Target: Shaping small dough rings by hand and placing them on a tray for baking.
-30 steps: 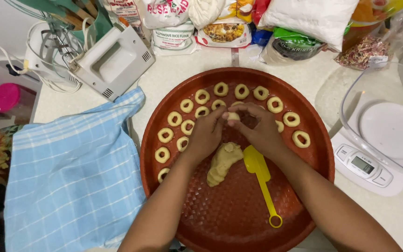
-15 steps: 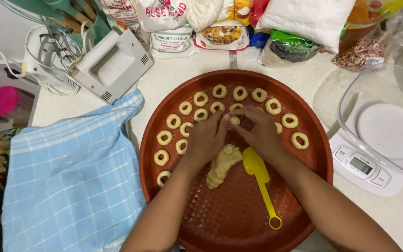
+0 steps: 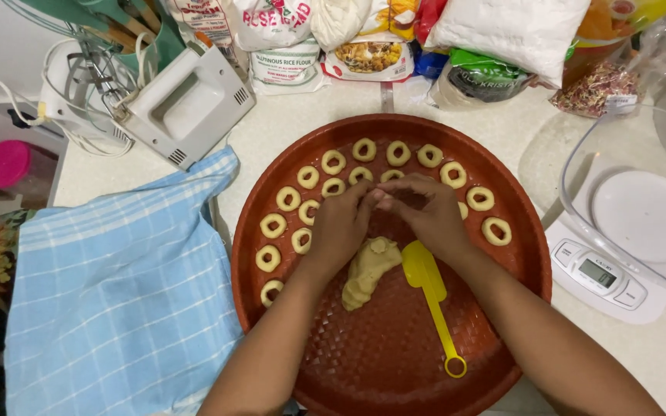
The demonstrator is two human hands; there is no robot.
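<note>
A: How much is seen to be done on the round brown tray (image 3: 502, 339)?

B: An arc of small dough rings (image 3: 333, 162) is laid along the tray's far and left rim, with a second, shorter row started just inside it. The near half of the tray is taken up only by other items.

A: What is left?

B: A lump of dough (image 3: 368, 270) lies near the tray's middle, touching a yellow spatula (image 3: 429, 296) beside it, so more rings appear to be due.

A: And the hands?

B: The left hand (image 3: 341, 227) and right hand (image 3: 429, 216) are brought together above the lump, fingertips pinched closed on a small piece of dough (image 3: 381, 202) that is mostly hidden between them.
</note>
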